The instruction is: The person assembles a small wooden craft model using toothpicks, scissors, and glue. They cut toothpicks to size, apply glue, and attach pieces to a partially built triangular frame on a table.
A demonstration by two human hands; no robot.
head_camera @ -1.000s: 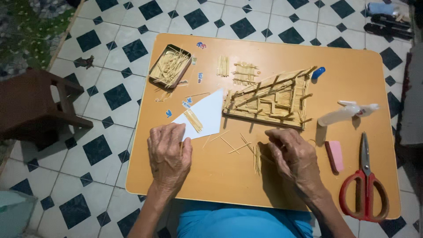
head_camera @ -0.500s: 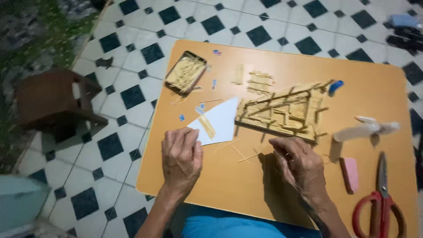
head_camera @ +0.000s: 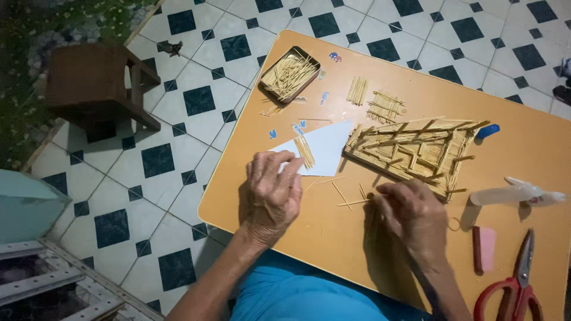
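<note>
Thin stick (head_camera: 352, 203) looks light and brittle — right hand (head_camera: 413, 215) pinches its end near the surface's front edge; left hand (head_camera: 275, 191) rests loosely curled, empty, touching white paper (head_camera: 324, 148).

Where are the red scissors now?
In the head view, the red scissors lie at the table's near right corner, beside the pink block.

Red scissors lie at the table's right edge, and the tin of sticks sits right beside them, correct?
Not quite. The head view shows the red scissors at the table's right edge, but the tin of sticks sits at the far left corner, well away from them.
</note>
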